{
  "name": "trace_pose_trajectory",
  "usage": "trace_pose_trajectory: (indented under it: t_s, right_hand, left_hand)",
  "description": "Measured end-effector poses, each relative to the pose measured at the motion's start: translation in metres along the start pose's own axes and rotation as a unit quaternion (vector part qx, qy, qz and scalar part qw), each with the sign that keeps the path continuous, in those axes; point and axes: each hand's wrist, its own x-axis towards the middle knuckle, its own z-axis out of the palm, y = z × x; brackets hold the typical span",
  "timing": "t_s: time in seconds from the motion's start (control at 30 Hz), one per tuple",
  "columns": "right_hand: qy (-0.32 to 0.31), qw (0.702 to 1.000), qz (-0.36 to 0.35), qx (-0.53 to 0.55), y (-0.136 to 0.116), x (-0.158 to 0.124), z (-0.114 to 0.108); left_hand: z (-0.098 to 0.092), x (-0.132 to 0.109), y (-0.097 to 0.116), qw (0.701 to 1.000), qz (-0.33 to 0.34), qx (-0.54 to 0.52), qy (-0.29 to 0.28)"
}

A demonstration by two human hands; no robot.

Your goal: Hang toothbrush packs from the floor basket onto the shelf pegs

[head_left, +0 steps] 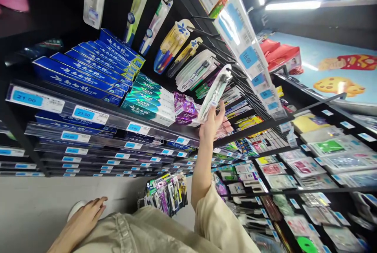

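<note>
My right hand [212,124] is raised to the hooks of a black shop rack and grips a clear toothbrush blister pack [215,93] by its lower end. The pack tilts up toward a wire hook [235,73] among other hanging toothbrush packs [194,69]. My left hand [86,217] hangs low beside my beige trouser leg [138,231]. Its fingers are stretched out and hold nothing.
Blue toothpaste boxes [88,68] and green ones [149,100] fill the shelf at left, with blue price tags [28,98] along its edge. Flat packets [297,166] cover the rack at right. A basket of small packs [167,192] stands on the pale floor [35,206].
</note>
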Motion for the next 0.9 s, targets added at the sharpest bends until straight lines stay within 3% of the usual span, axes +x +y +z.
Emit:
trace_pose_trajectory:
  t_s: [0.27,0.5,0.7,0.9]
  right_hand:
    - [-0.026,0.998,0.043,0.029,0.044,0.07,0.04]
    - [-0.03,0.996,0.063,0.059,0.064,0.085,0.062]
    - [-0.051,0.992,0.111,0.009,0.057,0.071,0.045]
    - [-0.012,0.998,0.065,0.003,0.03,0.024,0.0]
  left_hand:
    - [-0.005,-0.006,-0.016,0.997,-0.038,0.039,-0.063]
    - [-0.015,-0.02,-0.024,0.994,-0.069,0.05,-0.073]
    - [-0.016,-0.024,-0.029,0.992,-0.087,0.053,-0.072]
    - [-0.028,-0.025,-0.022,0.99,-0.074,0.083,-0.086]
